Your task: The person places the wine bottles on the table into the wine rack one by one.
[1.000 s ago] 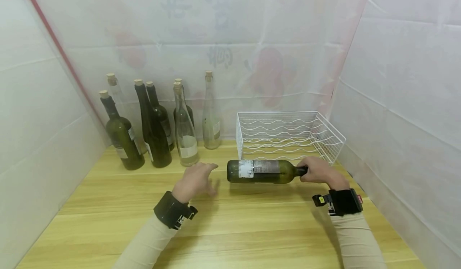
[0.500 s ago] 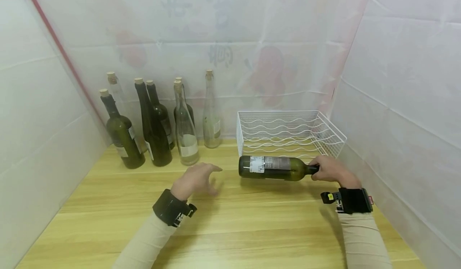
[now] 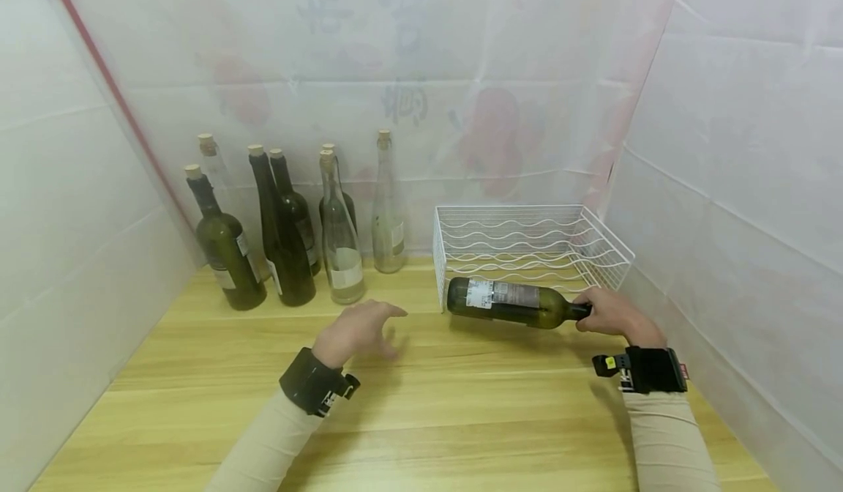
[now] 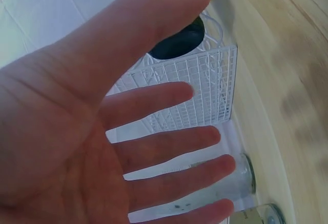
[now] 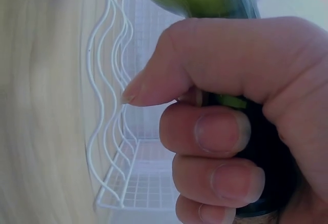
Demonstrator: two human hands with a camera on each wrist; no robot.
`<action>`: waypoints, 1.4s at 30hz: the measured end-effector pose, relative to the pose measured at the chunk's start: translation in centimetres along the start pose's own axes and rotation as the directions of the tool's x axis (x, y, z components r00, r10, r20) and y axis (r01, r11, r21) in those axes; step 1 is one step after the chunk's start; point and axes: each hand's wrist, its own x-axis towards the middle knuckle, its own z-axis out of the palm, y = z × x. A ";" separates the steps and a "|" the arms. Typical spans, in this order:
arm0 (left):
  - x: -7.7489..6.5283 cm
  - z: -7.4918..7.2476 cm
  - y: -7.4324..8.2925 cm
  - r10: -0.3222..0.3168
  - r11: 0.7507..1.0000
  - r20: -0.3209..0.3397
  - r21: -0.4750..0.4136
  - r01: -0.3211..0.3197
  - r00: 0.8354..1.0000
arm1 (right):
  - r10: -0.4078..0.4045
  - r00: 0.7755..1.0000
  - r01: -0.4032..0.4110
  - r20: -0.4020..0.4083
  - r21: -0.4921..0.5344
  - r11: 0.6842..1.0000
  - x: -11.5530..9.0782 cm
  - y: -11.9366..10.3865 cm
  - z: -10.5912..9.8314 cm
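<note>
My right hand (image 3: 611, 312) grips a dark green wine bottle (image 3: 549, 307) by its neck; the right wrist view shows the fingers curled round it. The bottle lies sideways, its base to the left and a little higher than its neck in the head view. It overlaps the front of a white wire rack (image 3: 536, 206) with wavy bars. My left hand (image 3: 356, 332) is apart from everything, fingers spread and nothing in them. In the left wrist view its palm (image 4: 46, 126) shows, with the rack's mesh side (image 4: 189, 75) behind the fingers.
Several corked bottles stand upright at the back left of the wooden table (image 3: 421, 419). A clear bottle (image 3: 344, 258) is closest to the left hand, and another clear bottle (image 3: 388, 236) stands near the rack. White sheeting (image 3: 744, 184) walls the table in.
My right hand has carried the wine bottle to the right and closer to the rack, its base now tilted up. The left hand has hardly moved.
</note>
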 end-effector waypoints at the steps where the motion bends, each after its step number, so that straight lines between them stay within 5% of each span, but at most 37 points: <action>1: 0.0 0.0 0.0 0.005 1.000 -0.007 0.002 -0.005 1.000 | -0.001 1.000 0.001 -0.007 -0.004 1.000 0.0 0.1 0.1; 21: 0.3 -0.3 0.1 0.003 1.000 -0.013 -0.017 -0.003 1.000 | 0.050 0.995 -0.058 -0.088 -0.091 0.994 0.4 1.1 -0.1; 42: 0.3 -0.2 0.1 0.011 1.000 0.005 -0.027 -0.011 1.000 | 0.136 0.990 -0.133 -0.023 0.087 0.987 -0.2 2.9 1.0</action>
